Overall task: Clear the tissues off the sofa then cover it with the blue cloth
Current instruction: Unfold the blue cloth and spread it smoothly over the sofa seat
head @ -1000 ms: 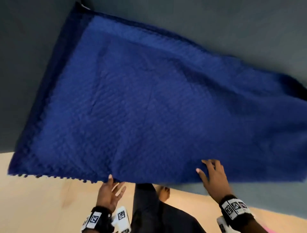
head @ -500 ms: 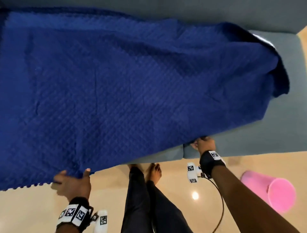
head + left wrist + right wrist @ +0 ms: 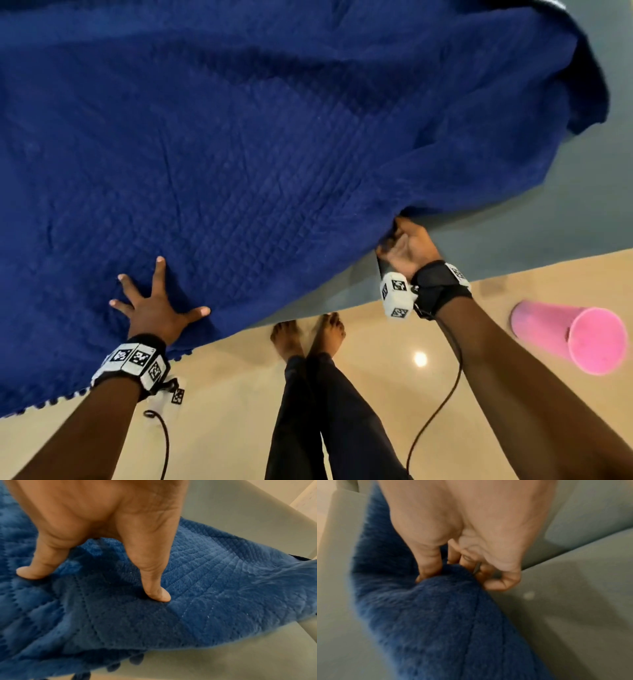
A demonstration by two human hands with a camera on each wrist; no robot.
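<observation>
A quilted blue cloth (image 3: pixel 274 144) lies spread over most of the grey sofa (image 3: pixel 565 212), its near edge hanging past the seat front at the left. My left hand (image 3: pixel 154 305) rests flat on the cloth near that edge, fingers spread wide and straight; in the left wrist view its fingertips (image 3: pixel 157 595) press into the blue cloth (image 3: pixel 205 601). My right hand (image 3: pixel 407 246) grips the cloth's near edge at the seat front, and in the right wrist view its fingers (image 3: pixel 429 568) curl round a fold of the blue cloth (image 3: pixel 445 615). No tissues are in view.
A pink bin (image 3: pixel 575 332) lies on its side on the beige floor (image 3: pixel 222 411) at the right. My bare feet (image 3: pixel 308 335) stand just in front of the sofa. The sofa's right end stays bare grey beyond the cloth's rumpled corner (image 3: pixel 589 85).
My left hand has let go of the cloth's edge and now lies flat on top of it. The right hand has pulled its edge of the cloth further right along the seat front.
</observation>
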